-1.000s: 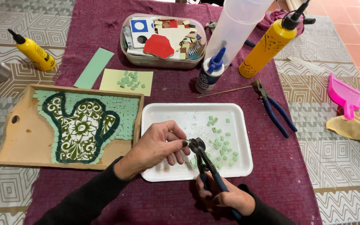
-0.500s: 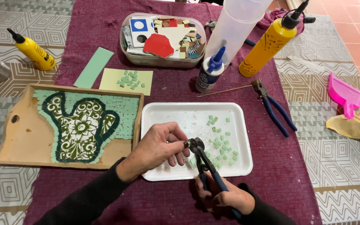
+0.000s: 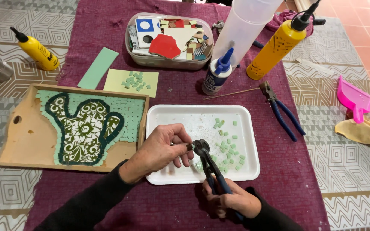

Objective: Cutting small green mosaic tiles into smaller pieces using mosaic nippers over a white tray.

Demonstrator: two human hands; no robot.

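Tile (image 3: 189, 146): pinched by left hand (image 3: 164, 149), at nipper head
Nippers (image 3: 208, 164): gripped by right hand (image 3: 232, 200), over white tray (image 3: 193, 115)

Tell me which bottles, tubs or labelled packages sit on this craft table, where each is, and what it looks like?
Small glue bottle: above the white tray, white with a blue nozzle and a dark label.
Large yellow bottle: upper right, leaning, black nozzle.
Small yellow bottle: upper left, black tip, dark marking.
Clear plastic tub: top centre, rounded rectangle holding mixed coloured tile pieces.
Tall translucent white bottle: behind the glue bottle.
No screens or signs.
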